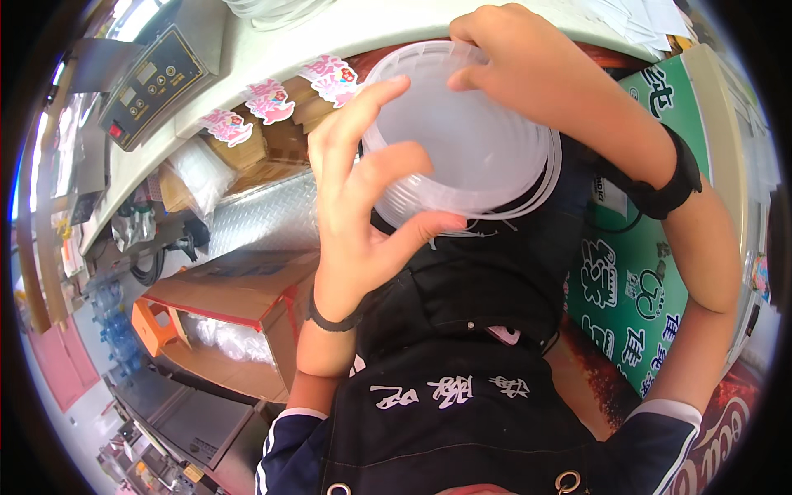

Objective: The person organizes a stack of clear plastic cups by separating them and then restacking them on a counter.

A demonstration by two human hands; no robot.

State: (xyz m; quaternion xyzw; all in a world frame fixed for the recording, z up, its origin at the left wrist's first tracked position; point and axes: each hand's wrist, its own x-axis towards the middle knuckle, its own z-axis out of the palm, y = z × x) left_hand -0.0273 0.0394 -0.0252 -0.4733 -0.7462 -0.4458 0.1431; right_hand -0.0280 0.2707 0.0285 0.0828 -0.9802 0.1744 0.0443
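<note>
A round, translucent plastic tub is held in front of my black apron, its open mouth facing up toward me. Doubled rims at its lower right suggest more tubs nested beneath it. My right hand grips the far rim, thumb inside and fingers curled over the edge. Across the tub's left side reaches my left hand, its fingers spread and bent. The left thumb lies over the near rim; whether it presses on the plastic cannot be made out.
Beyond the tub runs a pale counter, with a control-panel machine on its left. Pink stickers hang along its edge. An opened cardboard box stands at lower left, and a green printed panel rises close on my right.
</note>
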